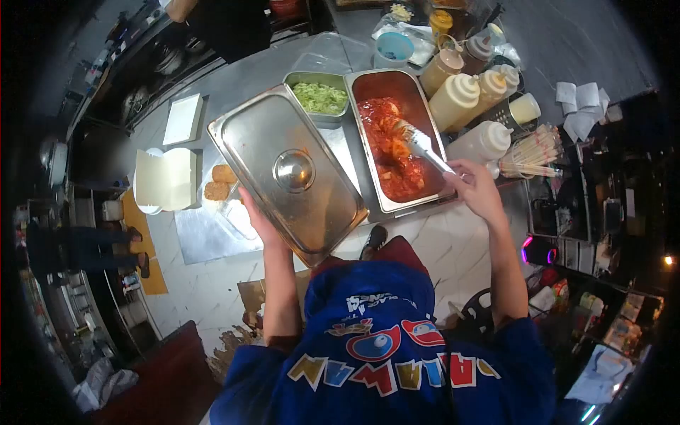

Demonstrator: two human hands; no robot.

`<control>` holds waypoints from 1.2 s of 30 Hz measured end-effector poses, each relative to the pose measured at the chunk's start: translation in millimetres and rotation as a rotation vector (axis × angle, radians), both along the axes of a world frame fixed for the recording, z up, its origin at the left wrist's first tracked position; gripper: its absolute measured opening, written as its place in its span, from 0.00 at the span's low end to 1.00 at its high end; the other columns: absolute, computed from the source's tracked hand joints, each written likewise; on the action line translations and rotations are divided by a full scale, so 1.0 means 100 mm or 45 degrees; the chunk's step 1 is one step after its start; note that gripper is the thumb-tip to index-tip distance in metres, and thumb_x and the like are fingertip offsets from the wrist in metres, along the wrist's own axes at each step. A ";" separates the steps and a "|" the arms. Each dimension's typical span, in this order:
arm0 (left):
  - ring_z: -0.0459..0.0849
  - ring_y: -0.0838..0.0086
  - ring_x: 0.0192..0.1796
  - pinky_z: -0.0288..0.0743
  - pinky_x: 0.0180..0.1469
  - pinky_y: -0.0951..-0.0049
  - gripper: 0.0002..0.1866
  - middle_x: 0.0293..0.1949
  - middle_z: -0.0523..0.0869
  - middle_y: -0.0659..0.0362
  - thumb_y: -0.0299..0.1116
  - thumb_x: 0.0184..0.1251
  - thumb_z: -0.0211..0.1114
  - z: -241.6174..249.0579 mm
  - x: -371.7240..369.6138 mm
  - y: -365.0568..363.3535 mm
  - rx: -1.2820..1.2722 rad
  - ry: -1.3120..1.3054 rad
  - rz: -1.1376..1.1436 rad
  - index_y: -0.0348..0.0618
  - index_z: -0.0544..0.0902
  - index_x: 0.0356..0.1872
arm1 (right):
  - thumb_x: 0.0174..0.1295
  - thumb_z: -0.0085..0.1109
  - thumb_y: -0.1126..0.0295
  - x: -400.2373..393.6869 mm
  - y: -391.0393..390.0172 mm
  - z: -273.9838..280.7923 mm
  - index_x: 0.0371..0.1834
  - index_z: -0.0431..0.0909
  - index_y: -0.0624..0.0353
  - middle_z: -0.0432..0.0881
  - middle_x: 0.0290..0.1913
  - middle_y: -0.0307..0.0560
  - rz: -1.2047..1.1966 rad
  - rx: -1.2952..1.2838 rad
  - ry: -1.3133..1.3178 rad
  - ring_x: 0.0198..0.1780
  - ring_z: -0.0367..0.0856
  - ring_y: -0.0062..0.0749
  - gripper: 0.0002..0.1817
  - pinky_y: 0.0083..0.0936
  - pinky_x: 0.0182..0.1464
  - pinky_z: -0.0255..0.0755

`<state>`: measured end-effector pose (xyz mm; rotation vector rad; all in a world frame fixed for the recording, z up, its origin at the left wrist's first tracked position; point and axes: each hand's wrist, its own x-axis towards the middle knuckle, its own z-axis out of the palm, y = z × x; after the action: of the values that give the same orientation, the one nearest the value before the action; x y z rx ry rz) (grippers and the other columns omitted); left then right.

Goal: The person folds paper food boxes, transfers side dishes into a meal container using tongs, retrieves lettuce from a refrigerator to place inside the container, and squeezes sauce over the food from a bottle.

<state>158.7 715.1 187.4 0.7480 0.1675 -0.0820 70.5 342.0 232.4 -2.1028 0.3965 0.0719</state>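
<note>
Right hand (476,190) has its grip closed on metal tongs (423,145), tips down in the chunky red sauce filling a rectangular steel pan (368,134). Left hand (256,216) is mostly hidden under a shiny steel lid (283,170) with a round knob, holding it up tilted beside the pan; can't tell how its fingers sit. A smaller pan of chopped greens (320,97) sits just behind. Plastic squeeze bottles (467,95) crowd the right side. White foam boxes (166,177) lie left on the pale marble-look tabletop (439,241). Dim kitchen around.
</note>
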 end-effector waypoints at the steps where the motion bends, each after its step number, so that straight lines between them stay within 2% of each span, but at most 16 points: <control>1: 0.73 0.61 0.69 0.70 0.70 0.58 0.35 0.71 0.71 0.54 0.61 0.82 0.36 0.03 0.02 0.02 -0.003 -0.026 0.005 0.45 0.62 0.76 | 0.66 0.65 0.69 -0.03 -0.02 0.02 0.50 0.83 0.64 0.81 0.28 0.38 -0.032 0.119 0.002 0.27 0.75 0.20 0.13 0.22 0.31 0.70; 5: 0.75 0.60 0.67 0.71 0.69 0.58 0.36 0.70 0.72 0.53 0.61 0.81 0.38 0.56 0.09 -0.07 0.018 0.162 0.028 0.43 0.62 0.76 | 0.69 0.63 0.69 -0.03 -0.11 0.32 0.52 0.82 0.63 0.80 0.29 0.33 -0.063 0.197 0.041 0.25 0.71 0.10 0.12 0.14 0.24 0.63; 7: 0.75 0.62 0.66 0.73 0.67 0.58 0.35 0.68 0.73 0.54 0.61 0.82 0.38 0.39 0.20 0.00 -0.056 0.088 -0.051 0.45 0.64 0.75 | 0.69 0.63 0.68 -0.03 -0.13 0.42 0.52 0.82 0.63 0.80 0.29 0.33 -0.067 0.193 -0.008 0.24 0.69 0.07 0.13 0.11 0.23 0.61; 8: 0.76 0.62 0.66 0.74 0.66 0.58 0.34 0.68 0.74 0.55 0.60 0.82 0.38 0.35 0.24 0.01 -0.092 0.050 -0.095 0.46 0.65 0.74 | 0.68 0.64 0.67 -0.01 -0.10 0.51 0.52 0.82 0.62 0.83 0.29 0.39 -0.050 0.087 0.028 0.24 0.76 0.20 0.14 0.20 0.26 0.68; 11: 0.76 0.59 0.66 0.73 0.67 0.57 0.35 0.67 0.74 0.53 0.61 0.81 0.38 0.29 0.29 -0.01 -0.070 0.050 -0.069 0.45 0.64 0.75 | 0.66 0.64 0.66 -0.06 0.02 0.33 0.52 0.81 0.61 0.85 0.33 0.51 0.276 -0.569 -0.168 0.30 0.84 0.42 0.15 0.33 0.33 0.74; 12: 0.76 0.59 0.66 0.73 0.67 0.57 0.35 0.68 0.74 0.53 0.60 0.82 0.38 0.29 0.29 -0.02 -0.102 0.037 -0.087 0.45 0.64 0.75 | 0.63 0.64 0.66 -0.09 0.10 0.29 0.50 0.81 0.60 0.85 0.37 0.58 0.256 -0.543 -0.049 0.39 0.84 0.57 0.15 0.45 0.43 0.75; 15: 0.76 0.59 0.66 0.73 0.67 0.57 0.34 0.69 0.73 0.53 0.60 0.82 0.37 0.28 0.20 -0.01 -0.163 0.037 -0.125 0.46 0.63 0.76 | 0.61 0.65 0.67 -0.09 0.20 0.27 0.45 0.81 0.61 0.86 0.38 0.57 0.356 -0.884 0.050 0.40 0.84 0.58 0.12 0.49 0.44 0.76; 19: 0.75 0.58 0.67 0.73 0.68 0.55 0.33 0.70 0.72 0.52 0.58 0.82 0.37 0.32 0.10 -0.02 -0.134 0.069 -0.108 0.45 0.62 0.76 | 0.60 0.64 0.66 0.19 0.32 0.33 0.41 0.81 0.62 0.85 0.37 0.60 0.500 -0.989 0.201 0.40 0.85 0.58 0.12 0.49 0.43 0.78; 21: 0.76 0.57 0.67 0.74 0.67 0.53 0.33 0.69 0.72 0.52 0.58 0.82 0.37 0.33 0.08 -0.07 -0.134 0.081 -0.083 0.46 0.63 0.75 | 0.59 0.63 0.68 0.41 0.37 0.12 0.38 0.82 0.64 0.86 0.36 0.61 0.538 -1.040 0.190 0.39 0.86 0.57 0.10 0.48 0.42 0.80; 25: 0.76 0.58 0.67 0.74 0.67 0.54 0.33 0.70 0.72 0.52 0.57 0.83 0.37 0.38 0.02 -0.13 -0.079 0.069 -0.086 0.45 0.63 0.75 | 0.55 0.62 0.71 0.84 0.45 -0.09 0.33 0.85 0.66 0.86 0.33 0.64 0.624 -1.121 0.264 0.39 0.88 0.56 0.09 0.45 0.41 0.82; 28: 0.76 0.59 0.67 0.74 0.67 0.55 0.33 0.70 0.72 0.52 0.57 0.83 0.37 0.43 -0.03 -0.15 -0.005 0.088 -0.083 0.44 0.63 0.75 | 0.52 0.62 0.72 1.01 0.48 -0.13 0.32 0.85 0.68 0.86 0.33 0.66 0.634 -1.113 0.215 0.38 0.88 0.56 0.09 0.45 0.40 0.82; 31: 0.75 0.60 0.67 0.74 0.68 0.55 0.32 0.69 0.72 0.52 0.56 0.83 0.37 0.42 -0.04 -0.15 -0.012 0.114 -0.088 0.44 0.63 0.75 | 0.55 0.62 0.71 1.00 0.42 -0.13 0.35 0.85 0.67 0.86 0.34 0.66 0.679 -1.066 0.281 0.40 0.88 0.57 0.10 0.46 0.43 0.82; 34: 0.75 0.60 0.68 0.73 0.68 0.57 0.32 0.69 0.72 0.52 0.56 0.83 0.38 0.34 -0.03 -0.10 -0.044 0.092 -0.088 0.43 0.63 0.75 | 0.59 0.64 0.69 0.87 0.25 -0.26 0.40 0.84 0.64 0.86 0.37 0.64 0.587 -0.852 0.276 0.43 0.86 0.58 0.11 0.48 0.47 0.79; 36: 0.74 0.62 0.68 0.70 0.69 0.60 0.33 0.70 0.72 0.53 0.55 0.83 0.41 0.35 -0.02 -0.09 -0.024 0.098 -0.061 0.41 0.62 0.76 | 0.60 0.65 0.67 0.76 0.24 -0.14 0.42 0.83 0.62 0.86 0.39 0.62 0.473 -0.746 0.307 0.45 0.85 0.58 0.12 0.48 0.49 0.78</control>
<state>156.3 706.0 222.7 0.7308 0.2220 -0.1582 146.3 365.5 218.0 -2.7401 0.1703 0.4808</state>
